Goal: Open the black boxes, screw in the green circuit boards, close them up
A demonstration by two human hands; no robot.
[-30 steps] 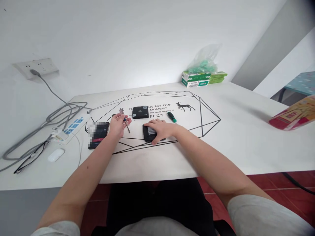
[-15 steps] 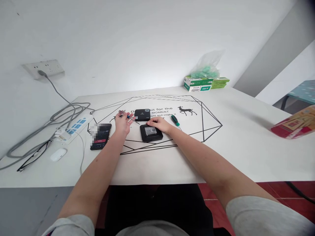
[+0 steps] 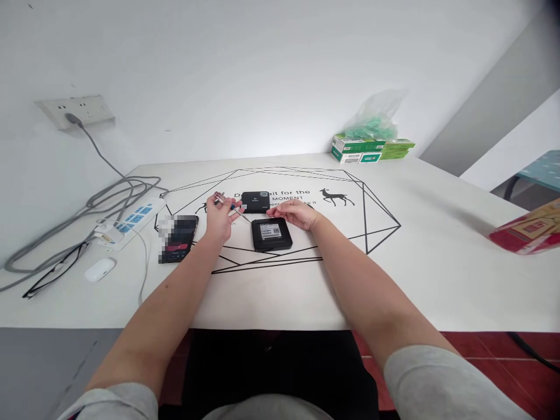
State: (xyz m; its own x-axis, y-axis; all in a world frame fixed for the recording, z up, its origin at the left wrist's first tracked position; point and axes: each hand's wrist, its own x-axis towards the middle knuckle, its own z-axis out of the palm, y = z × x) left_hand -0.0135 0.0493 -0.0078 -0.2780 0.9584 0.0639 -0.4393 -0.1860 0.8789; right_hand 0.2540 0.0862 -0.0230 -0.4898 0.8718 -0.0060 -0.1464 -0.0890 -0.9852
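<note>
- Holding a slim screwdriver (image 3: 242,215) in the left hand (image 3: 219,217), fingers closed on its handle, shaft slanting down toward the near black box (image 3: 272,234).
- Shaft tip by that box's far left corner; contact unclear.
- Right hand (image 3: 298,213) at the box's far right side, thumb and fingertips close together; can't tell if they grip something small or touch the box.
- Hands apart, box between and just nearer the person.
- Near black box flat on the white table (image 3: 271,297), white label up.
- Far black box (image 3: 255,202) behind it, between the hands.
- Phone (image 3: 180,240) left of the left forearm; white case (image 3: 100,269), glasses (image 3: 56,271) and power strip (image 3: 136,220) farther left.
- Green boxes (image 3: 359,150) by the wall, plastic bag (image 3: 374,119) on top.
- Red-and-yellow package (image 3: 527,230) far right.
</note>
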